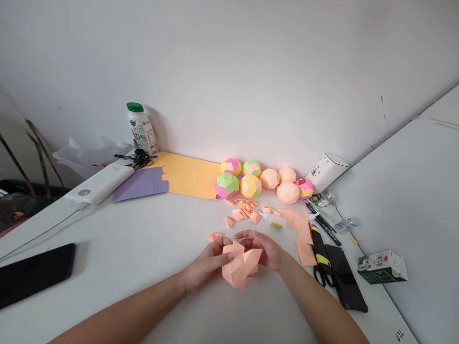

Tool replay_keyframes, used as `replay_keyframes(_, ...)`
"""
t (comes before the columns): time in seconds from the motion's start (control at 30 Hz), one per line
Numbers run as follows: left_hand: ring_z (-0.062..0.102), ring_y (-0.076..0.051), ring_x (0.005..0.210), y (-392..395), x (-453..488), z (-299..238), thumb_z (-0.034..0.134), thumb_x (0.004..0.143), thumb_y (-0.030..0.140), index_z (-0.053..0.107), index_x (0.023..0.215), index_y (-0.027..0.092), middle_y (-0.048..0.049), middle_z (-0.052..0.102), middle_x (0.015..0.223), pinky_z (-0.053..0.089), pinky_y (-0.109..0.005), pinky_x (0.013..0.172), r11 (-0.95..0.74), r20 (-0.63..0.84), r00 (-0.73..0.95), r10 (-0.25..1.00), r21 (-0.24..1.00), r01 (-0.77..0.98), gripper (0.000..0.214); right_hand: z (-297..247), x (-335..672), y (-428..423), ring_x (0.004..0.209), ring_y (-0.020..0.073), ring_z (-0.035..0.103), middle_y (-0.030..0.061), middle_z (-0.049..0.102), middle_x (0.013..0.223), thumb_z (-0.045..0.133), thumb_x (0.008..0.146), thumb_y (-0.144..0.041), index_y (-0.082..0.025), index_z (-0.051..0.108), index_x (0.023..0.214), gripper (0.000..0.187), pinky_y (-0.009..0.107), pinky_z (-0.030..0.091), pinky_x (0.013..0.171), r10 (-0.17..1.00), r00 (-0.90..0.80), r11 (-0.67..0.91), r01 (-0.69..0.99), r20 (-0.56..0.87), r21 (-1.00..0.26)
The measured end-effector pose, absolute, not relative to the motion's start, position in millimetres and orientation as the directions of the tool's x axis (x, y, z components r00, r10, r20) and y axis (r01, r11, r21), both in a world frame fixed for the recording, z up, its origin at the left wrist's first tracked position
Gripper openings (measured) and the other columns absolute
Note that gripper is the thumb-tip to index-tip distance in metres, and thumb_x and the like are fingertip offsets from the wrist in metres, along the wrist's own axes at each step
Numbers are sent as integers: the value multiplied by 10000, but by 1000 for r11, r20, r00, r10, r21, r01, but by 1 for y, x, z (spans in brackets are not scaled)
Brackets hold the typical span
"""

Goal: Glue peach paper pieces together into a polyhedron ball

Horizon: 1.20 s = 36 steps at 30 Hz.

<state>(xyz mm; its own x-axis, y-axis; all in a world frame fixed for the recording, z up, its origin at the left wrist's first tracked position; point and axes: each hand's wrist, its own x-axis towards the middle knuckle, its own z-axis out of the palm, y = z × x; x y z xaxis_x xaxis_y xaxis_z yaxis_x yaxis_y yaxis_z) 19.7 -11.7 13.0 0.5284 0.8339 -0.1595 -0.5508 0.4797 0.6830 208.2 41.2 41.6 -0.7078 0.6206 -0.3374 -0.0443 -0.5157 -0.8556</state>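
Note:
Between my two hands is a peach paper polyhedron [236, 270], partly formed, with loose flaps sticking up along its upper side. My left hand [206, 263] grips its left edge, thumb on the front and fingers behind. My right hand [263, 248] is curled at its upper right, fingertips at the back edge, partly hidden by the paper. Just beyond my hands lies a heap of folded peach paper pieces [245, 210], with one single piece [215, 236] close to my left fingers. A small clear glue bottle [276, 220] rests right of the heap.
Several finished paper balls [251, 186] line the wall. Orange card [190, 174] and purple card [141, 184] lie left, by a power bank [100, 184], keys and a bottle [142, 129]. Peach scraps [303, 229], scissors [324, 274], a cutter, pens, a phone [346, 277] and a carton [383, 267] are right.

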Motion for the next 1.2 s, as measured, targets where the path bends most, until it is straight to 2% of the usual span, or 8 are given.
replay_keyframes(0.1,584,-182,767,-11,20,12,683,729,271,466,794,200,-23,610,841,428,-303,675,484,-188,493,849,650,-586,237,41,208,41,821,200,603,105,636,993,580,725,-597,-176,565,1120,578,288,429,678,639,-714,-472,-68,-288,-879)
replay_keyframes(0.3,583,-184,755,-11,22,11,681,732,273,446,754,197,-16,604,821,427,-297,656,466,-209,450,868,654,-596,249,42,209,38,884,200,593,64,597,1047,790,598,-327,-254,500,1178,653,308,469,702,645,-683,-439,36,-343,-898)
replay_keyframes(0.4,586,-186,767,-11,21,11,679,736,274,454,772,197,-19,607,843,426,-302,663,468,-214,451,867,664,-583,240,40,210,38,852,192,592,55,581,1043,794,588,-277,-271,494,1183,666,314,489,674,663,-663,-400,77,-346,-913)
replay_keyframes(0.63,572,-155,696,-12,18,8,650,759,324,538,764,174,-21,615,768,423,-283,638,464,-186,481,857,686,-561,188,46,210,37,674,117,571,-22,552,819,760,607,-226,-268,510,1174,621,269,481,612,669,-680,-286,135,-299,-949)
replay_keyframes(0.83,586,-184,710,-11,16,6,692,716,265,634,839,155,-52,643,780,422,-301,632,452,-184,503,844,749,-484,175,54,208,35,619,85,547,-38,538,803,740,629,-223,-271,533,1135,549,250,472,594,653,-684,-246,214,-325,-945)
replay_keyframes(1.03,592,-197,729,-6,15,9,700,704,248,671,766,134,-68,657,772,428,-313,665,534,-215,564,798,687,-494,133,54,208,38,680,108,553,-9,554,861,780,588,-269,-251,573,1081,536,245,460,611,662,-653,-237,285,-369,-929)
replay_keyframes(1.1,588,-192,722,-4,14,9,699,704,240,673,746,131,-68,655,757,425,-304,661,557,-232,567,790,660,-505,120,55,208,38,711,124,562,8,570,886,762,619,-313,-229,588,1023,448,244,452,610,678,-636,-256,266,-369,-929)
replay_keyframes(1.2,588,-195,740,-4,14,7,690,714,235,677,756,132,-74,661,779,424,-303,670,572,-260,553,791,635,-519,112,57,208,37,672,123,552,-1,581,777,715,676,-354,-193,596,870,278,233,428,575,726,-598,-241,240,-339,-940)
